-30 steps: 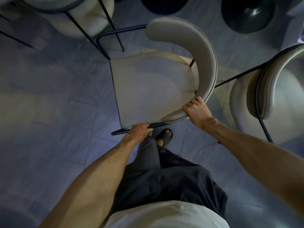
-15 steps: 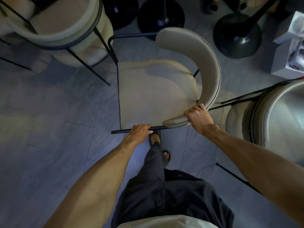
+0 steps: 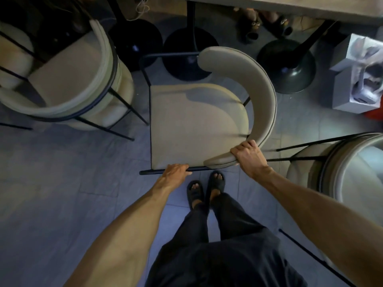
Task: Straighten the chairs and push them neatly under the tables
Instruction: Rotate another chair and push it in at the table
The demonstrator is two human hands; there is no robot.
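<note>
Gripping the beige chair (image 3: 196,125) near the table (image 3: 290,5), the left hand (image 3: 176,171) clamps its black frame rail (near edge); the right hand (image 3: 248,156) wraps its backrest end.

You see a beige chair (image 3: 194,125) with a black frame, black table bases (image 3: 290,65), grey floor tiles (image 3: 62,183), black sandals (image 3: 194,192).

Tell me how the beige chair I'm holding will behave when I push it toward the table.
The chair probably slides stiffly as one piece: thin black metal frame, smooth tile floor. Likely light, given its slender legs. It may swivel, since the left hand and right hand grip unevenly.
</note>
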